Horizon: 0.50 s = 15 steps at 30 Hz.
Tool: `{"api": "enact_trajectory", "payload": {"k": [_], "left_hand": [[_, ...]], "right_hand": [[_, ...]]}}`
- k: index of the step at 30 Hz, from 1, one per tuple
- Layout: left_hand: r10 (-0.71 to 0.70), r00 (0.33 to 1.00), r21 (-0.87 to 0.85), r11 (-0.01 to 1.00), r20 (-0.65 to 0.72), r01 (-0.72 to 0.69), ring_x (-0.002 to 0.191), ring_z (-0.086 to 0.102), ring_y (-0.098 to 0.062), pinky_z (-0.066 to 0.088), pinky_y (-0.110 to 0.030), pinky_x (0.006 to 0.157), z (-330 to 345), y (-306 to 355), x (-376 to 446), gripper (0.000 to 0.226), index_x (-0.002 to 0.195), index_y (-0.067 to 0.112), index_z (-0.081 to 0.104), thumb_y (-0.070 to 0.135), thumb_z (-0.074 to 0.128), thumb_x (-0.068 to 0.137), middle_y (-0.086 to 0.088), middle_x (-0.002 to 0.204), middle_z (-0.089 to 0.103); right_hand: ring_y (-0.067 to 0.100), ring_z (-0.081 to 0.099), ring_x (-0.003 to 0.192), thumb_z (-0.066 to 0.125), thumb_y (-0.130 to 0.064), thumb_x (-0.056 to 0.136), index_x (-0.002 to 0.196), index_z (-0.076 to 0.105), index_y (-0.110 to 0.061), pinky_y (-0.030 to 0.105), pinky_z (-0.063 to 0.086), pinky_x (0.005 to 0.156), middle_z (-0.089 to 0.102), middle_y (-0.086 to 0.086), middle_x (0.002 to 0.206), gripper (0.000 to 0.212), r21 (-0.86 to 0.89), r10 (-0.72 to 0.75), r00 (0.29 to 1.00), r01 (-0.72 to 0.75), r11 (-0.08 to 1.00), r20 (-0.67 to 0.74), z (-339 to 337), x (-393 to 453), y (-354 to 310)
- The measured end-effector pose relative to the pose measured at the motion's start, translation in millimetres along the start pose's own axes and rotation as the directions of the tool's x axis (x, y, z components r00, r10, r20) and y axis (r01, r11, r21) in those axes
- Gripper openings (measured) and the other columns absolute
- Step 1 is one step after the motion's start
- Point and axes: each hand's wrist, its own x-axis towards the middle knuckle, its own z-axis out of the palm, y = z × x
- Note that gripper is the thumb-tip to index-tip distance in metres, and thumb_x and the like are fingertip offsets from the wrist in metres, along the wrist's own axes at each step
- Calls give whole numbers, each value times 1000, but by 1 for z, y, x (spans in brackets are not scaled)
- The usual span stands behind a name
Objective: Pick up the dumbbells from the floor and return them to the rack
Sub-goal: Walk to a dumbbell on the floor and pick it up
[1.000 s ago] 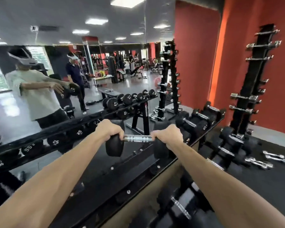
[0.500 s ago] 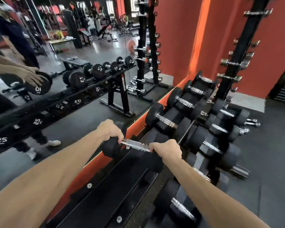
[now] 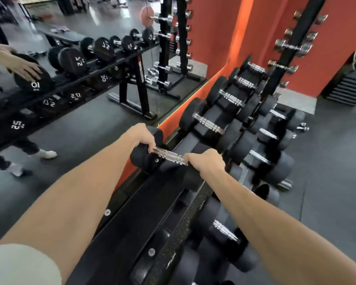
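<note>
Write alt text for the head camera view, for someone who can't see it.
Both hands, left hand and right hand, grip a black dumbbell by its chrome handle ends over the top shelf of a rack. More dumbbells fill the rack beyond, beside a wall mirror.

Both hands on one dumbbell above the rack

The left hand (image 3: 141,136) and right hand (image 3: 207,161) grip opposite ends of the chrome handle of a black dumbbell (image 3: 169,156), held over the top shelf of the rack (image 3: 144,204). Just beyond it more dumbbells (image 3: 209,122) sit in a row along the shelf, with others on the lower tier. A mirror (image 3: 86,99) runs along the left, and an orange wall (image 3: 214,31) stands behind the rack
</note>
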Motion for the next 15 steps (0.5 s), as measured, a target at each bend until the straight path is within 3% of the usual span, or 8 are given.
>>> {"api": "enact_trajectory", "payload": {"k": [3,7,11,15], "left_hand": [[18,1000,-17,1000,26,-17,130,52,-36,55,-46,98,1,-7,8,124,160,19,24,13,85,52,-10,153,45],[50,999,19,999,17,-50,103,59,-31,58,-44,92,0,-14,1,114,157,21,28,14,85,58,-9,138,55],[60,998,50,997,21,-61,93,60,-29,54,-34,76,-1,-15,-9,101,152,18,33,15,84,64,-8,121,57],[68,998,162,984,5,-68,104,64,-33,51,-38,77,2,-5,-24,93,146,17,37,18,84,67,-10,127,60]], "right_hand": [[24,67,64,76,-39,64,69,66,-12,23,42,53,67,2,70,29,-10,-25,998,24,1000,-57,10,-1,8],[27,69,64,78,-41,66,62,62,-12,25,50,57,63,1,61,33,-43,-25,995,20,999,-100,16,-5,11],[28,66,61,79,-37,67,58,58,-13,31,55,64,59,1,56,34,-39,-43,992,38,999,-117,17,-11,13],[25,59,55,79,-32,67,60,57,-12,27,50,57,57,1,56,31,38,25,996,-22,999,-81,13,-16,23]]}}
